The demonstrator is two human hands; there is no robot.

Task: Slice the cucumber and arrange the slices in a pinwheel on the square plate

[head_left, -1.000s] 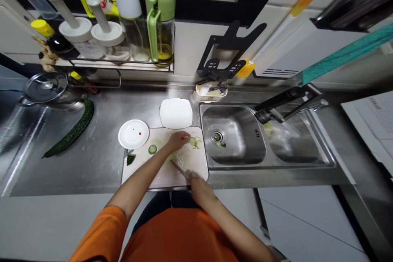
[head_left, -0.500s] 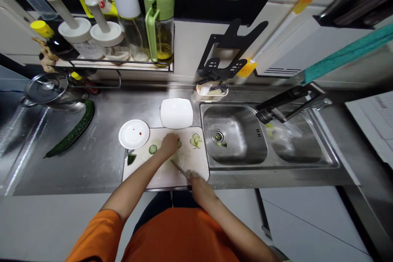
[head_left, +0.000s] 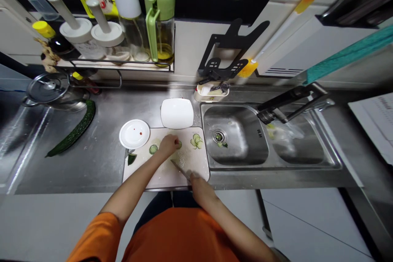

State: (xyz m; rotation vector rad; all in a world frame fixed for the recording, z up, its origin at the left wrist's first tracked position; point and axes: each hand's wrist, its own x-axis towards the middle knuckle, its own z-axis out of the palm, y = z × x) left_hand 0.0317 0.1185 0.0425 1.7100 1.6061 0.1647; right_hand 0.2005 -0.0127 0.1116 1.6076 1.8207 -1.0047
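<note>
My left hand (head_left: pixel 167 145) is closed at the middle of the white cutting board (head_left: pixel 162 178), its fingertips against a cucumber slice (head_left: pixel 179 144) that shows at their right side. How much more lies under the fingers is hidden. Near the board's front right corner, my right hand (head_left: pixel 201 188) grips a knife (head_left: pixel 179 168) by its handle, the blade low over the board and pointing to the back left. Several thin cucumber slices (head_left: pixel 196 141) lie in a pile at the right. A round slice (head_left: pixel 153 149) and a dark green end piece (head_left: pixel 132 159) lie at the left.
Behind the board stands a white square dish (head_left: pixel 177 113); a small white plate (head_left: pixel 134 134) with red bits overlaps its left corner. A whole cucumber (head_left: pixel 73 133) lies farther left. At the right is a double sink (head_left: pixel 236 139) with a black faucet (head_left: pixel 282 104).
The view has shifted very slightly. Both hands, the knife and the cucumber pieces stay in nearly the same places; the left fingers look turned a little.
</note>
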